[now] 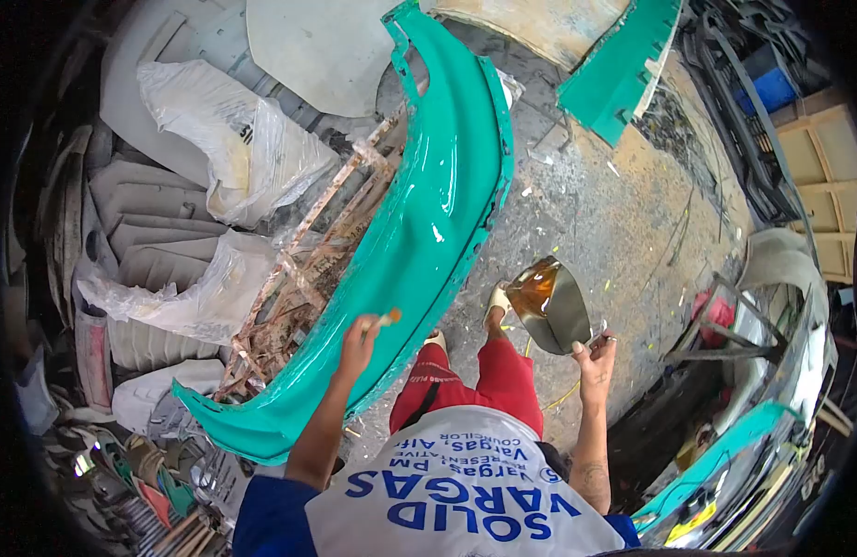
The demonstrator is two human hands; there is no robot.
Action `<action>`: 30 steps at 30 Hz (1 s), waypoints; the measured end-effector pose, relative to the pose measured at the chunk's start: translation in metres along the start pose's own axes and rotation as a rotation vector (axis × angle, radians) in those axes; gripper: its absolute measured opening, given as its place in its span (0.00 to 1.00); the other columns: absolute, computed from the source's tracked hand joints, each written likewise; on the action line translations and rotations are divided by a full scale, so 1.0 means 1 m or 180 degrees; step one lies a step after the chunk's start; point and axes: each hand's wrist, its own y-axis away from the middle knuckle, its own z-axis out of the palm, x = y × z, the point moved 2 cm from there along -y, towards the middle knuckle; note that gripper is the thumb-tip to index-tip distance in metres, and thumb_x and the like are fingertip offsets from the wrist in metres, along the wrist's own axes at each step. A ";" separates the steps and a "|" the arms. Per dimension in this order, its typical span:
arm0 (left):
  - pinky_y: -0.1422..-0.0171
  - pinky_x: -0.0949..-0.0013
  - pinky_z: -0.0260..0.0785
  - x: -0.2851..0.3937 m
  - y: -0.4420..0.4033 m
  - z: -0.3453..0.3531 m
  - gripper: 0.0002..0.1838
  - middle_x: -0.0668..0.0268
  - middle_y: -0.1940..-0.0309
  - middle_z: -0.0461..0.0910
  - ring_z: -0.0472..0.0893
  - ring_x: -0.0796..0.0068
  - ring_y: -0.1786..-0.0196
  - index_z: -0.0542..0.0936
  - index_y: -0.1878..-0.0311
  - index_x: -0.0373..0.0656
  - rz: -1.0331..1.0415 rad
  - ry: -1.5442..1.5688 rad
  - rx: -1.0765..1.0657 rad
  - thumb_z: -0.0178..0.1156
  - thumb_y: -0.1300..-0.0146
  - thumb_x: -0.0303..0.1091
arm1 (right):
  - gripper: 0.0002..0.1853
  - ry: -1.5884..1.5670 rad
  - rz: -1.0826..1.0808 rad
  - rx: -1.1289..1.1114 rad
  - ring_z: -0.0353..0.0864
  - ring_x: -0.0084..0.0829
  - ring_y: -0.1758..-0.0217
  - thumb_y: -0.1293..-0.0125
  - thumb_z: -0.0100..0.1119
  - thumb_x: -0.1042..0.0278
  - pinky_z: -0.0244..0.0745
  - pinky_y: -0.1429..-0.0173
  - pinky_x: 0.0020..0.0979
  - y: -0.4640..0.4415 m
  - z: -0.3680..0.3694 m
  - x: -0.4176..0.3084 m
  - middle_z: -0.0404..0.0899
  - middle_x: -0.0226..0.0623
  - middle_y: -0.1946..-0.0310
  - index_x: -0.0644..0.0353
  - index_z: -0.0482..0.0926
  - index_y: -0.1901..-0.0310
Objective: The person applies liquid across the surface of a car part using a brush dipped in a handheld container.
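A long, curved teal panel (438, 195), shaped like a vehicle bumper mould, stretches diagonally in front of me with a wet-looking, glossy surface. My left hand (356, 342) is closed around the handle of a small brush (389, 317), whose amber-coloured bristles are over the panel's lower middle part. Whether the bristles touch the surface I cannot tell. Off to the right, my right hand (596, 357) grips the rim of a cut-open container (560, 316). The container is tilted, and amber liquid (537, 286) shows at its far end.
Under the panel is a rusty metal frame (303, 227). Plastic-wrapped pale mouldings (238, 148) are piled on the left. Another teal piece (619, 79) lies at the far right on the stained concrete floor (633, 213). Stacked parts and a metal-framed heap (726, 353) line the right side.
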 end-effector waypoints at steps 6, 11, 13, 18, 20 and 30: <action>0.71 0.67 0.72 -0.026 0.092 -0.052 0.15 0.61 0.74 0.81 0.79 0.74 0.75 0.76 0.56 0.38 -0.1142 -0.0495 -0.0158 0.55 0.26 0.43 | 0.37 0.0133 0.0008 -0.0088 0.64 0.29 0.41 0.45 0.75 0.69 0.68 0.41 0.31 -0.076 -0.031 0.004 0.65 0.34 0.47 0.61 0.62 0.38; 0.71 0.71 0.71 -0.008 0.083 -0.058 0.16 0.63 0.74 0.82 0.79 0.78 0.75 0.77 0.58 0.38 -0.1127 0.0100 0.0808 0.56 0.27 0.44 | 0.31 0.0474 -0.0221 -0.0576 0.72 0.27 0.47 0.36 0.68 0.64 0.76 0.49 0.31 -0.131 -0.045 0.008 0.68 0.35 0.48 0.62 0.62 0.37; 0.71 0.72 0.71 0.001 0.079 -0.057 0.16 0.63 0.74 0.83 0.79 0.79 0.75 0.77 0.59 0.37 -0.0992 0.0344 0.1066 0.56 0.27 0.44 | 0.30 0.0478 -0.0172 -0.0680 0.73 0.28 0.47 0.34 0.66 0.64 0.77 0.48 0.33 -0.133 -0.039 -0.004 0.69 0.36 0.47 0.62 0.62 0.37; 0.72 0.75 0.71 -0.009 0.091 -0.050 0.19 0.61 0.71 0.85 0.80 0.79 0.75 0.79 0.61 0.35 -0.1576 0.1035 0.1719 0.57 0.27 0.46 | 0.28 0.0216 -0.0005 -0.0758 0.74 0.31 0.45 0.33 0.64 0.63 0.79 0.46 0.36 -0.111 -0.010 -0.040 0.71 0.39 0.48 0.64 0.62 0.38; 0.74 0.75 0.71 -0.019 0.101 -0.048 0.22 0.60 0.71 0.85 0.80 0.79 0.77 0.80 0.63 0.35 -0.1582 0.1428 0.2052 0.58 0.28 0.49 | 0.29 0.0146 0.0038 -0.0703 0.74 0.29 0.50 0.35 0.66 0.62 0.78 0.48 0.33 -0.098 -0.002 -0.045 0.70 0.35 0.53 0.64 0.62 0.39; 0.76 0.74 0.72 -0.053 0.077 -0.005 0.24 0.59 0.73 0.85 0.80 0.78 0.79 0.79 0.68 0.35 -0.1459 0.1898 0.2089 0.59 0.29 0.50 | 0.27 0.0367 0.0044 -0.0756 0.75 0.33 0.44 0.32 0.62 0.58 0.83 0.50 0.38 -0.029 0.006 -0.030 0.70 0.41 0.45 0.63 0.64 0.39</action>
